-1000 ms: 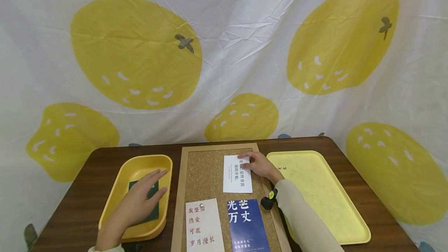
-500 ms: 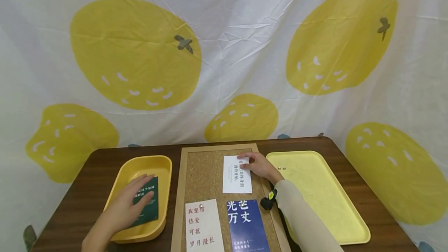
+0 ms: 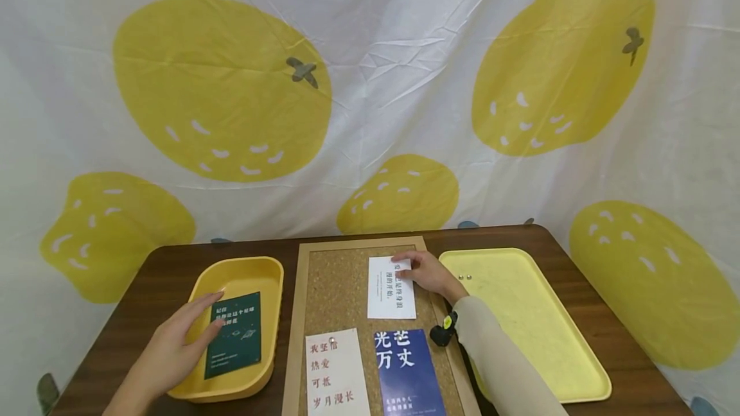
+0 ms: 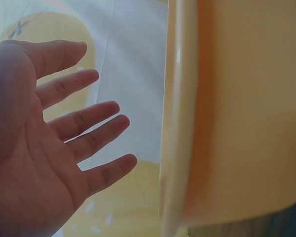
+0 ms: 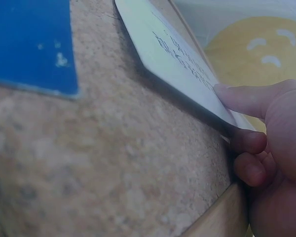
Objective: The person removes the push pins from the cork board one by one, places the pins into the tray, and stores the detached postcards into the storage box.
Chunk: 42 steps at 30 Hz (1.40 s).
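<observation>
My right hand holds a white card by its right edge near the top of the cork board. In the right wrist view the thumb lies on the card's face and curled fingers sit at its edge, with the card tilted off the cork. My left hand, fingers spread and holding nothing, is over the left side of the yellow basin. A dark green card with white print lies in that basin, partly behind my thumb. In the left wrist view the palm faces the basin's wall.
On the board's lower half are a cream card with red print and a blue card. A pale yellow tray to the right bears small shiny pins. A lemon-print curtain hangs behind the brown table.
My left hand has drawn back left and toward me, baring more of the green card in the basin. My right hand and the white card have stayed in place.
</observation>
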{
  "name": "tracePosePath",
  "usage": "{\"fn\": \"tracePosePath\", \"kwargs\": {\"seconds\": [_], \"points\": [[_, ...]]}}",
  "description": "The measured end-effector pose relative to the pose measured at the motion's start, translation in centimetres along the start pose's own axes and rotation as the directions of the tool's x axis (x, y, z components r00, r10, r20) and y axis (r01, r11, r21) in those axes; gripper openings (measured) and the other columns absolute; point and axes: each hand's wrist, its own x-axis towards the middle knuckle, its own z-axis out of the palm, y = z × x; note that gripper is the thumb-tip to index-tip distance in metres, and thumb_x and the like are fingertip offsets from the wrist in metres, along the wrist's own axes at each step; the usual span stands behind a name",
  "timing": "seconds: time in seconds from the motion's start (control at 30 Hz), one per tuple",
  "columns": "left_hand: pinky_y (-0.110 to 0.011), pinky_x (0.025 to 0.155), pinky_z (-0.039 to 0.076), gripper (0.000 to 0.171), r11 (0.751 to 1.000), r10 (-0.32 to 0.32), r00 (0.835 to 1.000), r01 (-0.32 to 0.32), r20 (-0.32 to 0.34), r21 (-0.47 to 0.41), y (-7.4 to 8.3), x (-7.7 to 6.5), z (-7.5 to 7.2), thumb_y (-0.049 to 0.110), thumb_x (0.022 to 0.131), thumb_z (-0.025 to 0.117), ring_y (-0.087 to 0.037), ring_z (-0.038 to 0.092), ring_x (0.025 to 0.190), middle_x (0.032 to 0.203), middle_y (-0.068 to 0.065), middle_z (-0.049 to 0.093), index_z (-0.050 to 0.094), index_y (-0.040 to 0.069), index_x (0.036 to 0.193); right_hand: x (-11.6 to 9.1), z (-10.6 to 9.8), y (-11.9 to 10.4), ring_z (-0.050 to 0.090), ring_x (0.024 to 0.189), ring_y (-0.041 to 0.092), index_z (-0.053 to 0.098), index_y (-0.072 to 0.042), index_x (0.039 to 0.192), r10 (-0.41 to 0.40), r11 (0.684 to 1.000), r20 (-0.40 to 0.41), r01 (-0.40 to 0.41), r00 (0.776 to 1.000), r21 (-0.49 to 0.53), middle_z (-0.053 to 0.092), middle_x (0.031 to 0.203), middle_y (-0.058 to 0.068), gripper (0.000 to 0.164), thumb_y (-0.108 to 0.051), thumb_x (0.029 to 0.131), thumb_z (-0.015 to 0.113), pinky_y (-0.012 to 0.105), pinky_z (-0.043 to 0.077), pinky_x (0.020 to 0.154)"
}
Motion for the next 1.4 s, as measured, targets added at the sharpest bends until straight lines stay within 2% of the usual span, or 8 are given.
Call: {"fn": "tracePosePath", "kwargs": {"seconds": [0.27, 0.4, 0.53, 0.67, 0.93, 1.03, 1.2, 1.4], "points": [[-0.063, 0.092, 0.037, 0.048, 0.998, -0.048, 0.997, 0.046, -0.063, -0.043, -1.8, -0.7, -0.7, 0.039, 0.095, 0.051, -0.044, 0.043, 0.122, 0.133, -0.021, 0.048, 0.052, 0.006, 0.13, -0.2, 0.1, -0.1, 0.056, 0.099, 0.017, 0.069, -0.018, 0.11, 0.003, 1.0, -0.005, -0.003, 1.0, -0.018, 0.064, 0.116, 0.002, 0.031, -0.012, 0.081, 0.072, 0.035, 0.041, 0.087], [-0.066, 0.092, 0.033, 0.058, 0.989, -0.141, 0.989, 0.138, -0.048, -0.055, -2.9, -0.9, -0.6, 0.049, 0.093, 0.048, -0.047, 0.038, 0.123, 0.137, -0.026, 0.042, 0.05, 0.005, 0.131, -0.2, 0.1, -0.2, 0.055, 0.104, 0.018, 0.069, -0.019, 0.11, -0.004, 0.999, -0.013, 0.004, 1.0, -0.047, 0.063, 0.119, 0.003, 0.031, -0.013, 0.08, 0.072, 0.039, 0.041, 0.091], [-0.069, 0.091, 0.031, 0.06, 0.982, -0.184, 0.982, 0.182, -0.035, -0.058, -4.2, -1.1, -0.4, 0.05, 0.093, 0.049, -0.051, 0.034, 0.124, 0.139, -0.03, 0.036, 0.05, 0.003, 0.131, -0.2, 0.0, -0.3, 0.055, 0.104, 0.018, 0.069, -0.019, 0.111, -0.01, 0.998, -0.01, 0.01, 1.0, -0.058, 0.062, 0.12, 0.003, 0.031, -0.013, 0.08, 0.073, 0.04, 0.041, 0.091], [-0.071, 0.091, 0.028, 0.064, 0.966, -0.242, 0.97, 0.244, 0.026, -0.092, -5.2, -1.3, -0.4, 0.051, 0.092, 0.049, -0.054, 0.028, 0.126, 0.143, -0.032, 0.027, 0.046, 0.004, 0.135, -0.3, 0.1, -0.4, 0.054, 0.103, 0.018, 0.069, -0.018, 0.111, -0.014, 0.998, -0.007, 0.014, 1.0, -0.062, 0.062, 0.121, 0.004, 0.031, -0.014, 0.08, 0.073, 0.039, 0.041, 0.09], [-0.064, 0.095, 0.034, 0.076, 0.905, -0.352, 0.921, 0.381, 0.168, -0.19, -6.6, -1.3, -0.3, 0.059, 0.09, 0.047, -0.048, 0.025, 0.13, 0.148, -0.028, 0.021, 0.034, 0.007, 0.144, -0.2, 0.3, -0.5, 0.055, 0.105, 0.018, 0.069, -0.019, 0.11, -0.013, 0.998, -0.015, 0.013, 1.0, -0.062, 0.062, 0.12, 0.003, 0.031, -0.013, 0.08, 0.073, 0.04, 0.041, 0.092], [-0.059, 0.095, 0.039, 0.077, 0.897, -0.362, 0.909, 0.4, 0.205, -0.186, -7.1, -1.5, -0.1, 0.06, 0.089, 0.047, -0.045, 0.03, 0.128, 0.146, -0.027, 0.027, 0.031, 0.009, 0.145, -0.2, 0.3, -0.4, 0.055, 0.105, 0.018, 0.069, -0.019, 0.11, -0.01, 0.999, -0.013, 0.01, 1.0, -0.051, 0.063, 0.119, 0.003, 0.031, -0.013, 0.08, 0.073, 0.041, 0.041, 0.093], [-0.044, 0.089, 0.049, 0.073, 0.9, -0.342, 0.914, 0.386, 0.219, -0.201, -7.4, -1.7, 0.0, 0.056, 0.09, 0.048, -0.039, 0.037, 0.126, 0.141, -0.026, 0.036, 0.032, 0.012, 0.145, -0.2, 0.3, -0.4, 0.058, 0.103, 0.018, 0.069, -0.019, 0.11, 0.017, 1.0, -0.005, -0.017, 1.0, -0.013, 0.064, 0.116, 0.003, 0.031, -0.012, 0.08, 0.072, 0.042, 0.041, 0.094], [-0.047, 0.095, 0.044, 0.077, 0.856, -0.372, 0.883, 0.446, 0.287, -0.263, -7.9, -1.6, 0.2, 0.058, 0.089, 0.047, -0.04, 0.033, 0.13, 0.147, -0.026, 0.027, 0.026, 0.013, 0.148, -0.3, 0.4, -0.5, 0.055, 0.105, 0.018, 0.069, -0.019, 0.11, -0.005, 0.999, -0.015, 0.005, 1.0, -0.046, 0.063, 0.119, 0.002, 0.031, -0.012, 0.08, 0.072, 0.04, 0.041, 0.093]]}}
